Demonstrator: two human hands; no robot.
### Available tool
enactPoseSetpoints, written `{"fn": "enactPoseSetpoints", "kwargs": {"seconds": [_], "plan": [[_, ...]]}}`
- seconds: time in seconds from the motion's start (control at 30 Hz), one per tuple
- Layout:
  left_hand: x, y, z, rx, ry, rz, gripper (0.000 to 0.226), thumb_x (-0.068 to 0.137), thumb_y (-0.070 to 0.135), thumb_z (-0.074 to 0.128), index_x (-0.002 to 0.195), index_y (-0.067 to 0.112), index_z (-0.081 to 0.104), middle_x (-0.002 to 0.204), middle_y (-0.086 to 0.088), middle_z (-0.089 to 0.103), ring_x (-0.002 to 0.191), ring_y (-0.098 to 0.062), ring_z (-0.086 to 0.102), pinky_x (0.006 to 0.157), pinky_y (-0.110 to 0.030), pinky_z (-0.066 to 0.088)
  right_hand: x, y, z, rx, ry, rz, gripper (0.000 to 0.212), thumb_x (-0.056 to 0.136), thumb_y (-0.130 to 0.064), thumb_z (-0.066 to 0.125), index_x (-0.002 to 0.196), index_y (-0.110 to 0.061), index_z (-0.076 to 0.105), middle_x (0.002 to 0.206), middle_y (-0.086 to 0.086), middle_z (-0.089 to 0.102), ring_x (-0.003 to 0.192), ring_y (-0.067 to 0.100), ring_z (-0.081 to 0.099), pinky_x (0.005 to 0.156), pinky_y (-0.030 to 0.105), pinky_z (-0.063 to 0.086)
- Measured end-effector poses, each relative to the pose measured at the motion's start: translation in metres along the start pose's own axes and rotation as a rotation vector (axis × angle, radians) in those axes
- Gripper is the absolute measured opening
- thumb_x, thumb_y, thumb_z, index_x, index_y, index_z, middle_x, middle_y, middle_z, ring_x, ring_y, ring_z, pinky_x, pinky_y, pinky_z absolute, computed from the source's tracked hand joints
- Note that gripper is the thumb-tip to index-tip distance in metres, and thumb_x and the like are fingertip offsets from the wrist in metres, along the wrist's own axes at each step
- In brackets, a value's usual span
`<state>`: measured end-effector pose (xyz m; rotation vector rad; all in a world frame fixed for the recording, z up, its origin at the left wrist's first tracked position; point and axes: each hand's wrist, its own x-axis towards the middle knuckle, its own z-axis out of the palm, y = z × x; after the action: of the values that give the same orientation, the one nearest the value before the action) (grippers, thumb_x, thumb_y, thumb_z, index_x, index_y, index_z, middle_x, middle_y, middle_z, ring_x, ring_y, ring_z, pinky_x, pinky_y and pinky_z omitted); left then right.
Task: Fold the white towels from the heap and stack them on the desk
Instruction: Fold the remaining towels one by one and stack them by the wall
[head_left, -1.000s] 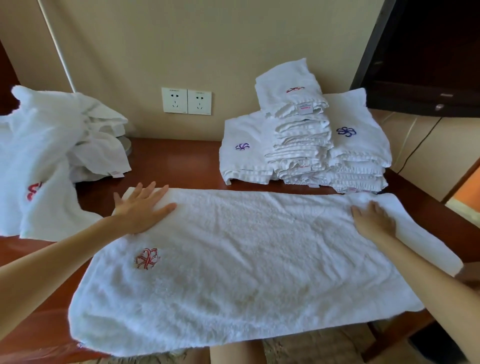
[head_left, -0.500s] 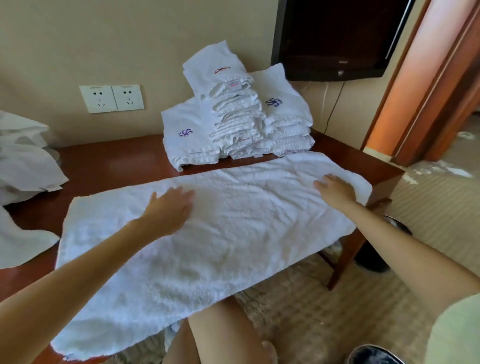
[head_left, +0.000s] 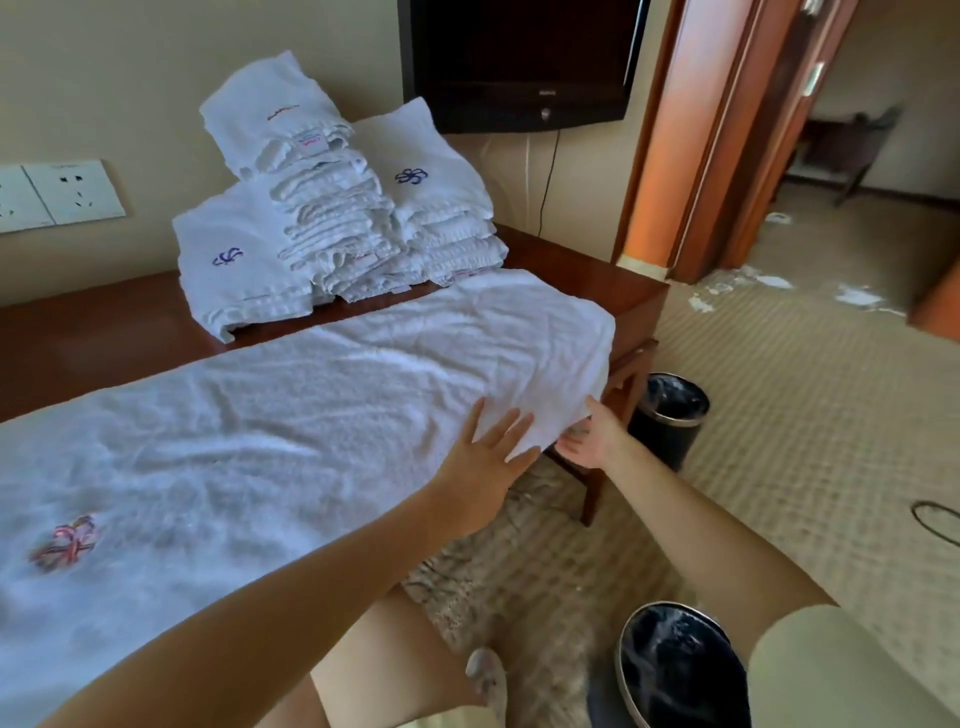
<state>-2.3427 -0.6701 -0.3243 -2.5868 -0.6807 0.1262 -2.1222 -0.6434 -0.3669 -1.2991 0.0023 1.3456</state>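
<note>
A long white towel (head_left: 291, 415) with a red embroidered mark lies spread along the brown desk (head_left: 582, 270); its right end hangs over the desk's corner. My left hand (head_left: 483, 467) lies flat, fingers spread, on the towel's near right corner. My right hand (head_left: 587, 436) reaches under that same hanging corner, palm turned up, its fingertips hidden by the cloth. Behind the towel stand stacks of folded white towels (head_left: 332, 208) against the wall. The heap of unfolded towels is out of view.
A black TV (head_left: 519, 57) hangs on the wall above the desk's right end. One black bin (head_left: 670, 415) stands by the desk leg, another (head_left: 680, 670) near my feet. Wall sockets (head_left: 57, 195) sit at the left. A doorway (head_left: 737, 130) opens at the right.
The view swung right. My left hand slid along the towel from its left part to the near right corner. My right hand left the top of the towel and went under the hanging corner.
</note>
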Motion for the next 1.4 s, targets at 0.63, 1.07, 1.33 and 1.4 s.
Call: {"fn": "enactPoseSetpoints", "kwargs": {"seconds": [0.63,1.07,1.33,1.4], "plan": [[0.026,0.055,0.048,-0.259,0.019,-0.089,0.123,0.079,0.011,0.069,0.144,0.025,-0.034,0.157,-0.011,-0.025,0.142,-0.027,-0.024,0.113,-0.048,-0.014,-0.004,-0.007,-0.037,0.225,-0.18,-0.114,0.037,0.098,-0.031,0.051,0.126,-0.007,0.053,0.109,0.014,0.066,0.1,0.03,0.062,0.1,0.041,0.046],[0.015,-0.026,-0.066,-0.95,-0.022,-0.383,0.044,0.084,-0.001,0.04,0.118,0.017,0.063,0.102,-0.005,0.066,0.087,-0.021,0.059,0.07,-0.025,0.046,-0.031,-0.101,0.004,0.007,0.103,-0.345,0.025,0.103,-0.028,0.043,0.088,-0.011,0.054,0.073,0.001,0.056,0.06,0.011,0.049,0.058,0.023,0.047],[0.022,-0.132,-0.076,-1.478,-0.056,-0.647,0.025,0.091,0.0,0.048,0.099,0.005,0.071,0.089,-0.014,0.069,0.07,-0.021,0.063,0.056,-0.016,0.046,-0.036,-0.16,0.094,-0.387,0.164,-0.463,0.009,0.1,-0.012,0.043,0.095,-0.018,0.048,0.061,0.003,0.039,0.049,0.011,0.034,0.049,0.019,0.035],[0.027,-0.15,-0.071,-1.64,-0.049,-0.705,0.027,0.091,-0.003,0.046,0.098,0.008,0.07,0.084,-0.011,0.071,0.064,-0.018,0.066,0.057,-0.02,0.05,-0.029,-0.164,0.114,-0.458,0.158,-0.452,0.029,0.099,-0.009,0.041,0.122,-0.027,0.042,0.063,0.003,0.043,0.049,0.011,0.036,0.049,0.019,0.035]]}}
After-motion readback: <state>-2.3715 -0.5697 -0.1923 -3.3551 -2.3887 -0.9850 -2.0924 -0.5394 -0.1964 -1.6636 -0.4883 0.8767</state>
